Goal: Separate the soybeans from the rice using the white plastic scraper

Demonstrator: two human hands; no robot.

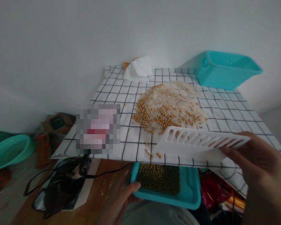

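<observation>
My left hand (pixel 126 193) grips the left rim of a teal plastic tub (pixel 189 190), held just below the table's front edge. Dark green beans (pixel 158 184) lie in the tub, with yellow soybeans on top towards the back. In my right hand (pixel 259 159) is a white slotted plastic piece (pixel 192 150), pinched at its right end and tilted on edge near the table front. Beyond it, a mound of white rice (pixel 175 100) mixed with soybeans (pixel 152 117) spreads over the checked cloth (pixel 121 93). A few loose soybeans lie left of the slotted piece.
An empty-looking teal bin (pixel 224 73) stands at the back right corner. Crumpled white paper (pixel 140 67) lies at the back edge. Something pixelated (pixel 98 129) sits on the left. Below are a black bag (pixel 63 184), a green basin (pixel 11 151) and red packaging (pixel 213 187).
</observation>
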